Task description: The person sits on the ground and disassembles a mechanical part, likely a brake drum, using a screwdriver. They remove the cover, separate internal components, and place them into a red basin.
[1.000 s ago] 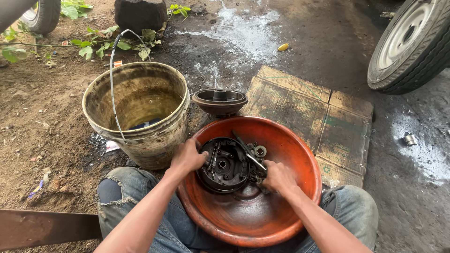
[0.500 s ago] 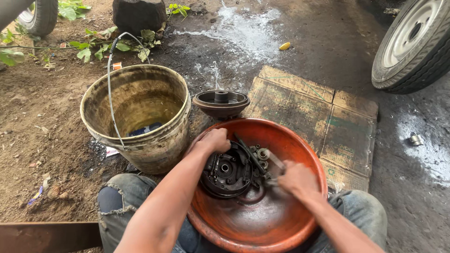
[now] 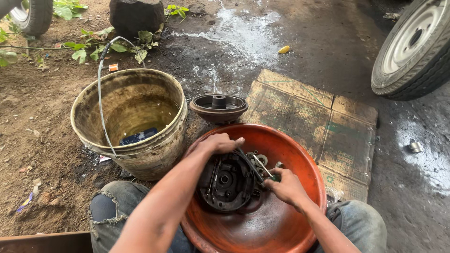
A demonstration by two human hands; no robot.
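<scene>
Nearest you: a wide orange-red metal basin (image 3: 300,225) resting across your knees. Tilted inside it sits a dark round greasy brake-plate assembly (image 3: 227,180), with springs and shoes showing.

Your left hand (image 3: 218,143) lies over its top edge, fingers (image 3: 234,142) curled down on the rim. Your right hand (image 3: 286,187) has its fingers closed on a slim metal tool (image 3: 260,164) laid against the assembly.

Judged heavy, rigid and oily-slick: take it by the outer rim, not the springs.

Beyond the basin: a dark round drum (image 3: 218,107) on the ground, and to its left a grimy bucket with water (image 3: 136,122). Flattened cardboard (image 3: 318,122) lies to the right, a vehicle wheel (image 3: 417,47) farther back.
</scene>
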